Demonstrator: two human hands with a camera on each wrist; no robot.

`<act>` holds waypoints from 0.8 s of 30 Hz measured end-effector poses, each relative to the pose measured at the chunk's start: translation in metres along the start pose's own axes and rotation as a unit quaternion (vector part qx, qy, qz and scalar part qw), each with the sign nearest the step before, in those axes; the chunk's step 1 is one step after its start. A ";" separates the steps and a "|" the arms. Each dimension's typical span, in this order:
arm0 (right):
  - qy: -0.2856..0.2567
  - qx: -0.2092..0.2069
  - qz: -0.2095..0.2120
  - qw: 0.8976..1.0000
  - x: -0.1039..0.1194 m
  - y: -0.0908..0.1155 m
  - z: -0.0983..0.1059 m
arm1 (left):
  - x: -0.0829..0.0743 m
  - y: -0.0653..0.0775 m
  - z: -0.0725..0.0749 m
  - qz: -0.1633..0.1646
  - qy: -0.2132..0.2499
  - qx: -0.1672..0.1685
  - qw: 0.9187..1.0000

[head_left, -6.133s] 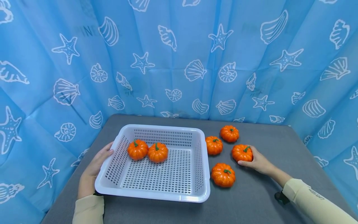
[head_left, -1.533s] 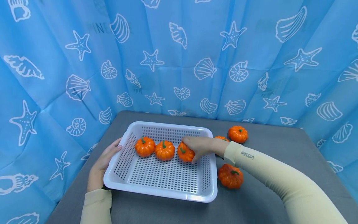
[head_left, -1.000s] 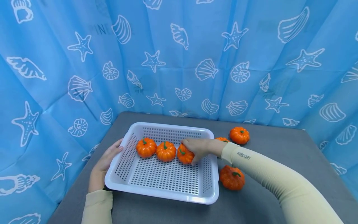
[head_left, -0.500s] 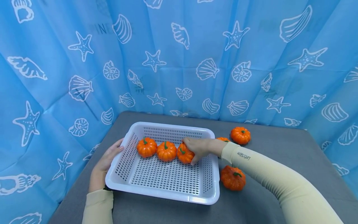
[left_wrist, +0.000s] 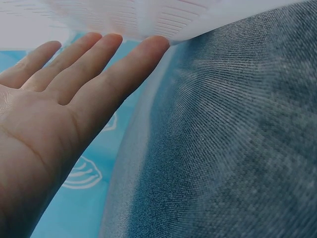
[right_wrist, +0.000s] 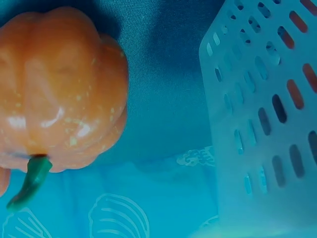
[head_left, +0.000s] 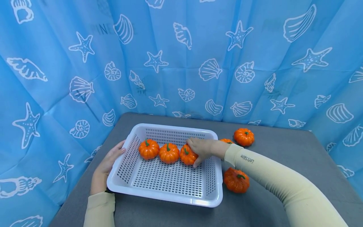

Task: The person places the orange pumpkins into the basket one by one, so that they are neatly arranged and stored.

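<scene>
My right hand reaches into the white plastic basket and grips a small orange pumpkin, thumb at its front and fingers behind. This pumpkin sits at the right end of a row with a middle pumpkin and a left pumpkin. My left hand lies along the basket's left side. In the left wrist view, its straight fingers reach the slotted basket wall. The right wrist view shows a pumpkin outside the basket wall.
On the grey table, right of the basket, lie a back pumpkin, a front pumpkin and a pumpkin mostly hidden by my right wrist. A blue shell-print curtain hangs behind the table.
My right hand has carried a pumpkin from the table leftward into the basket, beside the other two. During the last second it barely moves, tilting the pumpkin slightly. My left hand stays at the basket's side.
</scene>
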State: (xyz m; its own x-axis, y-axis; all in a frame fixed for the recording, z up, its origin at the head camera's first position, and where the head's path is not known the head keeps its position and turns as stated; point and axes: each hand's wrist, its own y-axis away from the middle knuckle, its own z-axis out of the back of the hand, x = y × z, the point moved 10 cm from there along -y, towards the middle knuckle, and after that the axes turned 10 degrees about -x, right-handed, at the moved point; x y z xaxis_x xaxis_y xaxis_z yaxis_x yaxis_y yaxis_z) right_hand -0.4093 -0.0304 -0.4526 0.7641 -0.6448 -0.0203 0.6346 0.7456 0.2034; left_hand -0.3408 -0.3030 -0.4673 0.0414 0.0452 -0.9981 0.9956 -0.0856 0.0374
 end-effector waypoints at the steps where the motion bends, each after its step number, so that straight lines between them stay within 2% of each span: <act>1: 0.012 -0.002 0.002 1.000 0.000 0.000 0.000 | 0.000 0.000 0.000 -0.001 -0.001 0.000 1.000; 8: 0.115 -0.027 0.013 0.993 0.001 0.003 0.004 | 0.001 0.000 0.000 0.003 0.000 0.003 1.000; 11: 0.142 -0.030 0.006 0.989 0.000 0.004 0.005 | 0.000 0.000 -0.001 0.003 0.000 0.006 1.000; 17: 0.133 -0.020 -0.011 0.991 -0.004 0.006 0.002 | 0.001 0.000 -0.001 0.000 -0.003 0.006 1.000; 24: 0.082 -0.014 -0.033 0.996 -0.011 0.008 0.005 | -0.001 0.001 -0.001 0.001 0.006 0.013 1.000</act>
State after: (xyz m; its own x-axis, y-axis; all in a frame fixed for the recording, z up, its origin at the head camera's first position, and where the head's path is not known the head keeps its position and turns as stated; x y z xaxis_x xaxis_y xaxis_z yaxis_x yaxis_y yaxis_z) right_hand -0.4138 -0.0184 -0.4456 0.7271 -0.6588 -0.1930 0.6860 0.7077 0.1689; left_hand -0.3398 -0.3018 -0.4666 0.0448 0.0578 -0.9973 0.9931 -0.1108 0.0382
